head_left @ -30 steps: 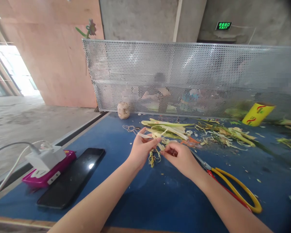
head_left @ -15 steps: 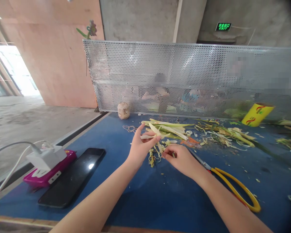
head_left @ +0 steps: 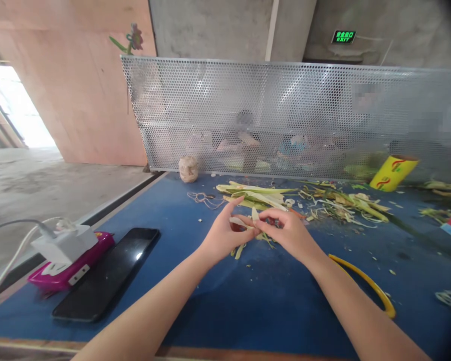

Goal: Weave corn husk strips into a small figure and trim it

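My left hand (head_left: 222,234) and my right hand (head_left: 291,231) meet above the blue table (head_left: 270,296), fingertips pinched together on a pale leaf strip (head_left: 248,221) held between them. More yellowish strip ends (head_left: 239,249) hang below the hands onto the table. Just beyond lies a pile of green and cream leaf strips (head_left: 256,194). Yellow-handled scissors (head_left: 364,284) lie on the table under my right forearm, partly hidden by it.
A black phone (head_left: 107,274) and a magenta box with a white charger (head_left: 65,253) sit at the left. A twine ball (head_left: 188,168) and loose string (head_left: 205,198) lie by the perforated metal screen (head_left: 285,115). A yellow roll (head_left: 393,173) and leaf scraps (head_left: 346,204) are at the right. People sit behind the screen.
My right hand rose from the table and came up to meet my left hand; both now pinch the strip together. The view shifted slightly.
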`<action>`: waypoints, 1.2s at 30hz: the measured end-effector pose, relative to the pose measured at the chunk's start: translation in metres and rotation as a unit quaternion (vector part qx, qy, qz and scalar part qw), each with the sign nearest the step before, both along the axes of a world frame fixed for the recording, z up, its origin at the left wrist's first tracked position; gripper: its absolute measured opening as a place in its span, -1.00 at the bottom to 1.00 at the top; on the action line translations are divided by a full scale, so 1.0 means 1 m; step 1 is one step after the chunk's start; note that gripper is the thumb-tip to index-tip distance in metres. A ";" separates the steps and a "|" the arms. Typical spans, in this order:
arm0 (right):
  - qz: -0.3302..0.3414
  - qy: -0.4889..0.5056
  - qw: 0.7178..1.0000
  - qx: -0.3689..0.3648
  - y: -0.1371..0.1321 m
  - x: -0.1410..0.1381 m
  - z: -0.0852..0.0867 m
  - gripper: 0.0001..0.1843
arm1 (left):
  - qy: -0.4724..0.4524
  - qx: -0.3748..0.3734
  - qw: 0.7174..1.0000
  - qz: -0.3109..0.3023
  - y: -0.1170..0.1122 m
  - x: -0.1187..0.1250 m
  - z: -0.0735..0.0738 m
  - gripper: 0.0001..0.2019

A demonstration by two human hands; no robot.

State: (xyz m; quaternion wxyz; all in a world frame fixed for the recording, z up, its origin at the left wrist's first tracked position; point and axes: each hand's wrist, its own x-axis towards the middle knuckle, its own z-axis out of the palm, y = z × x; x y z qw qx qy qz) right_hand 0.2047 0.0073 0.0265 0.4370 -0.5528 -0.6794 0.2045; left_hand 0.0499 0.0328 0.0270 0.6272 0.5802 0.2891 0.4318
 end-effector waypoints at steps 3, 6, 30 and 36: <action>-0.017 0.016 0.998 0.056 0.000 -0.002 -0.001 -0.91 | 0.018 0.002 1.000 -0.002 0.002 0.000 -0.005 -0.17; -0.022 0.037 0.996 0.082 0.002 -0.001 -0.004 -0.92 | 0.025 0.002 1.000 -0.019 0.003 0.000 -0.009 -0.11; 0.063 0.059 0.996 -0.022 0.003 0.002 -0.005 -0.80 | 0.030 0.014 0.995 0.089 0.012 -0.002 -0.009 -0.20; 0.046 0.082 0.996 -0.007 0.004 0.008 -0.001 -0.84 | 0.054 0.035 0.992 0.111 0.014 -0.005 -0.004 -0.24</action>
